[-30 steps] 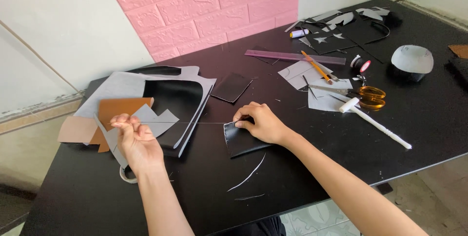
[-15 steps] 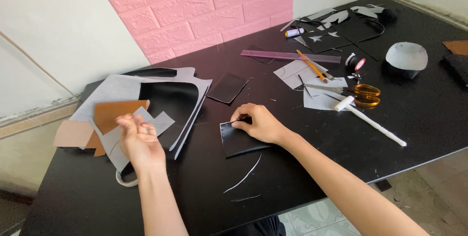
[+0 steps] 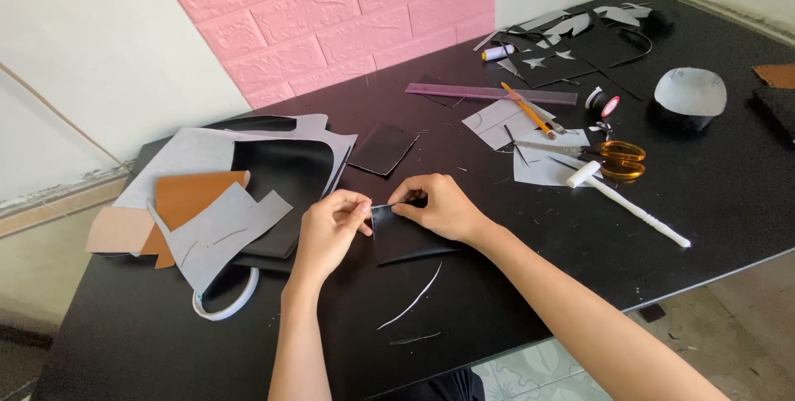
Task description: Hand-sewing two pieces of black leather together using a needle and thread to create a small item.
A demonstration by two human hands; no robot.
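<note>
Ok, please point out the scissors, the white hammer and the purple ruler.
scissors (image 3: 621, 159), head view, on the amber handles.
white hammer (image 3: 639, 209), head view, on the middle of its handle.
purple ruler (image 3: 489, 94), head view, on its middle.

My right hand (image 3: 437, 206) covers the top of the black leather piece (image 3: 406, 239). At 3 o'clock, the brown scrap (image 3: 778, 75) is cut by the frame edge. The tape roll (image 3: 225, 301) sits half under grey sheets (image 3: 219, 227). Far clutter at 1 o'clock: too small to tell.

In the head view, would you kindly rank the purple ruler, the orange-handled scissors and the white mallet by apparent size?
1. Purple ruler, longest
2. White mallet and orange-handled scissors: too alike to rank, and the mallet lies nearer the camera.
</note>
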